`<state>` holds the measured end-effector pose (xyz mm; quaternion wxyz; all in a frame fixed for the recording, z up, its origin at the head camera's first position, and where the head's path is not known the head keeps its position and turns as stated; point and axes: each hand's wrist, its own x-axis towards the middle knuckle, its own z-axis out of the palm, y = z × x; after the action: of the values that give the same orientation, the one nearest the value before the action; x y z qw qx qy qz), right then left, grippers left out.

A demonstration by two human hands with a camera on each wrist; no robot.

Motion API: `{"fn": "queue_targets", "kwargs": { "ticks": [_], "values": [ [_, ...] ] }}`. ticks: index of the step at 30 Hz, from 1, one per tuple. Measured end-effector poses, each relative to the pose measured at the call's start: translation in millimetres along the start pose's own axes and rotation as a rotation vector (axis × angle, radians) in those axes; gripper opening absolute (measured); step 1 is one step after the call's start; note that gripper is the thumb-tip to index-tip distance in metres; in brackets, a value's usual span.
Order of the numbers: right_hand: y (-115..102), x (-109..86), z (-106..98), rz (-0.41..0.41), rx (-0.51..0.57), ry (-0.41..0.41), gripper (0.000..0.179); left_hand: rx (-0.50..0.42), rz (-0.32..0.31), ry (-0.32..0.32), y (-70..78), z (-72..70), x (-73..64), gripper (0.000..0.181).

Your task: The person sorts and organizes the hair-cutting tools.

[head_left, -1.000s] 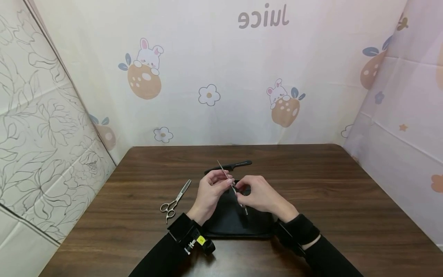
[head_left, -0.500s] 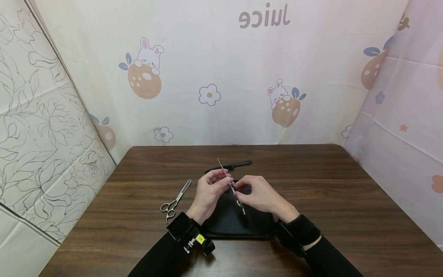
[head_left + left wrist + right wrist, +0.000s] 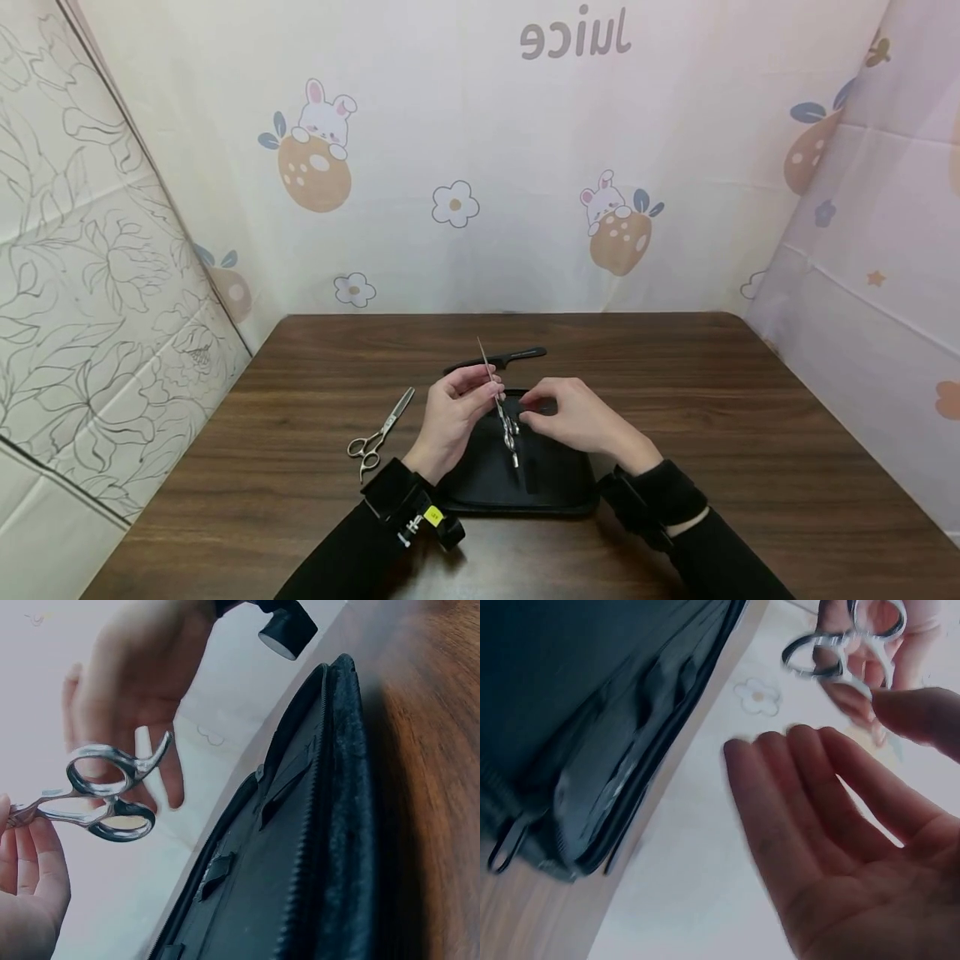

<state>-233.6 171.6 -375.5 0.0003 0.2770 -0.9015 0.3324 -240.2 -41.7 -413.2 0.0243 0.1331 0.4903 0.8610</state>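
My left hand (image 3: 450,421) pinches a pair of silver hair scissors (image 3: 507,429) by the blade part. The blade points up and away, and the handle hangs down toward me. In the left wrist view the two finger rings of the scissors (image 3: 112,808) and a curved finger rest show. My right hand (image 3: 576,417) is beside the handle with nothing in its grasp. Its fingers are extended and loosely bent, apart from the rings, as the right wrist view shows of the right hand (image 3: 840,840). Below both hands lies a black zippered case (image 3: 558,483), with small straps inside.
A second pair of silver scissors (image 3: 386,429), with a toothed blade, lies left of the case on the wooden table (image 3: 712,400). Behind the hands lies a black comb (image 3: 521,356). A printed curtain (image 3: 480,125) hangs behind the table.
My right hand has let go of the scissors handle and drawn away to the right. The scissors, still in my left hand, have swung slightly, so the handle hangs further left.
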Motion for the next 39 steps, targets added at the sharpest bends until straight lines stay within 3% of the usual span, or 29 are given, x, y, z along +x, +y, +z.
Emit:
{"fn": "queue_targets", "kwargs": {
  "ticks": [7, 12, 21, 28, 39],
  "values": [
    [15.8, -0.5, -6.9, 0.084, -0.031, -0.05, 0.028, 0.035, 0.007, 0.018, 9.3, -3.7, 2.3, 0.027],
    [19.7, -2.6, -11.6, 0.129, -0.09, -0.093, 0.034, 0.009, 0.041, 0.028, 16.1, -6.3, 6.3, 0.027],
    [22.0, -7.5, -14.0, 0.226, -0.151, -0.268, 0.06, 0.027, 0.071, 0.044, 27.4, -10.8, 12.3, 0.026],
    [19.3, -12.3, -10.2, 0.282, -0.165, -0.348, 0.066, 0.04, 0.098, 0.047, 31.5, -11.1, 13.9, 0.025],
    [12.9, -23.5, -0.9, 0.273, -0.189, -0.378, 0.072, 0.168, 0.107, 0.027, 33.6, -15.2, 13.3, 0.022]
  ]
}}
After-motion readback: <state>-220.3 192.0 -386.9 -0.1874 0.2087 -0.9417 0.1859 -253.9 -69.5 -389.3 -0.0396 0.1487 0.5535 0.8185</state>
